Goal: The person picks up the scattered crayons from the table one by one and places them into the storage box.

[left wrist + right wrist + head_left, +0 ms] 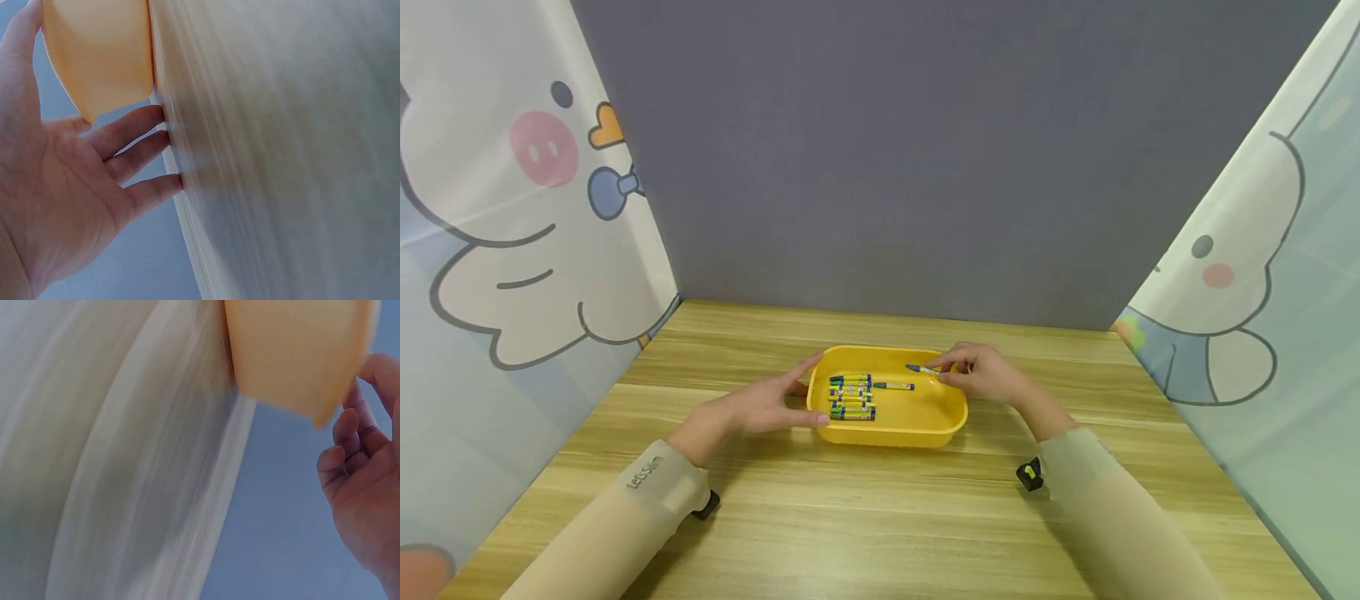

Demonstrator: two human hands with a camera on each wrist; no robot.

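Note:
A yellow tray [880, 437] stands on the table between my hands. Along its left end, several crayons [852, 413] in yellow-and-blue wrappers lie side by side, some with green tips. Beside them lies a single green-tipped crayon [895, 386]. My left hand [767, 403] spans the tray's left end, thumb and forefinger at the rim; in the left wrist view its other fingertips touch the table. Over the tray's right end, my right hand [981, 373] pinches a blue crayon [917, 368] between thumb and forefinger. Tray walls hide these fingertips in the right wrist view.
The wood-grain table [880, 517] extends around the tray. Behind it rises a grey panel [895, 167]. Cartoon-printed sheets flank the table on the left [512, 275] and right [1240, 333].

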